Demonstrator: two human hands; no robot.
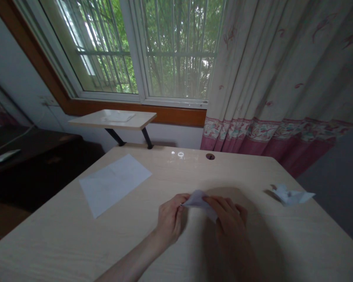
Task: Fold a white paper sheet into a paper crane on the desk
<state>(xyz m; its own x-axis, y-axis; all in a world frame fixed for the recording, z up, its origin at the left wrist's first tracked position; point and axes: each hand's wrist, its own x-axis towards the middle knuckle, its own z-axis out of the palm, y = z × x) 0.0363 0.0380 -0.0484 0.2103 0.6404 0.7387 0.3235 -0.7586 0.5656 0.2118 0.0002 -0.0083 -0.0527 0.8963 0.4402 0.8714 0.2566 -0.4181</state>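
Observation:
A small folded piece of white paper [197, 199] lies between both hands on the light wooden desk [76, 243]. My left hand [170, 219] pinches its left corner with closed fingers. My right hand [230, 221] lies over its right side, fingers pressed down on the fold. Most of the paper is hidden under my right hand.
A flat white sheet [113, 182] lies on the desk to the left. A finished folded paper figure [290, 194] sits at the right edge. A cable hole [210, 156] is near the desk's back edge. A small raised shelf [114, 118] stands below the window; a curtain [282, 78] hangs at right.

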